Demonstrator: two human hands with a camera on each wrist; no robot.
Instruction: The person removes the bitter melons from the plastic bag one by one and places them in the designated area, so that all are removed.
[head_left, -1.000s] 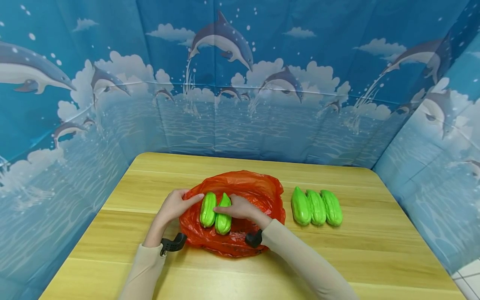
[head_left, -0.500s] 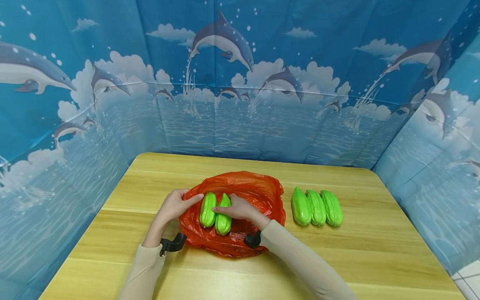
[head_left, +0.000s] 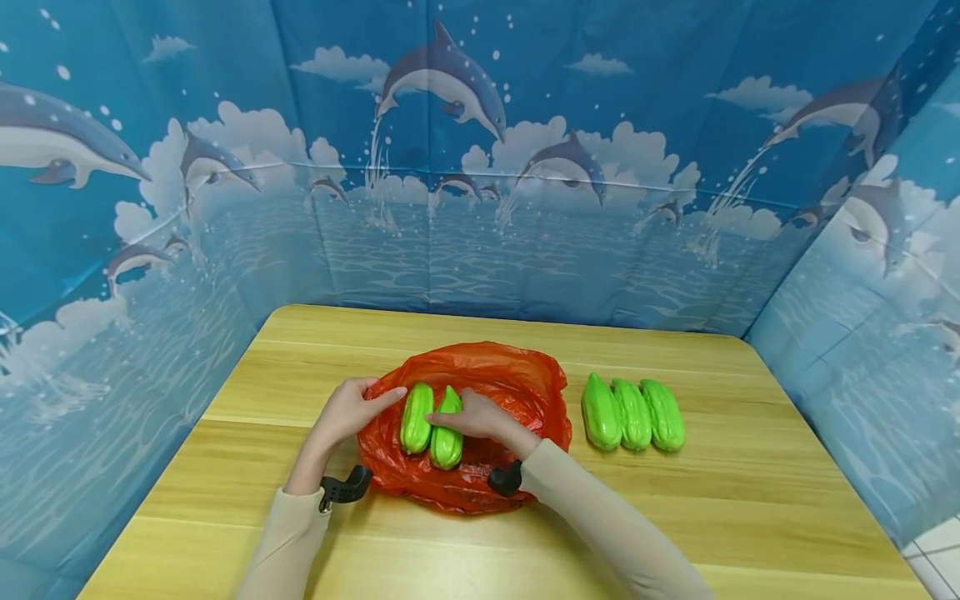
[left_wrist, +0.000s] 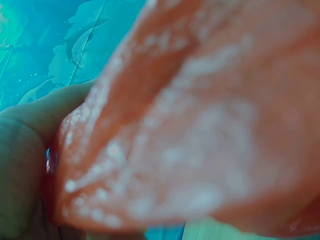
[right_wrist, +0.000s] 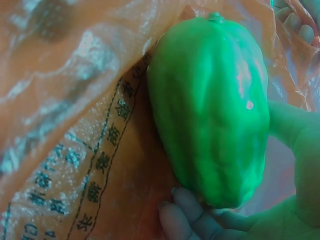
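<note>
Gripping a green gourd (head_left: 447,450) in the right hand (head_left: 482,415), thumb on one flank, fingers on the other, within the open mouth of the red bag (head_left: 517,367). Probably light, stiff and slick under that gloss; best held across the ridged middle. Nested between thumb and fingers, just right of a second gourd (head_left: 416,421). Pinching bag's left rim with left hand (head_left: 351,410). Note three more gourds (head_left: 634,417) on surface (head_left: 750,475), right of bag.

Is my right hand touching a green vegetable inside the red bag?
Touching: the right wrist view shows the right hand holding the green vegetable, thumb against its side.
</note>
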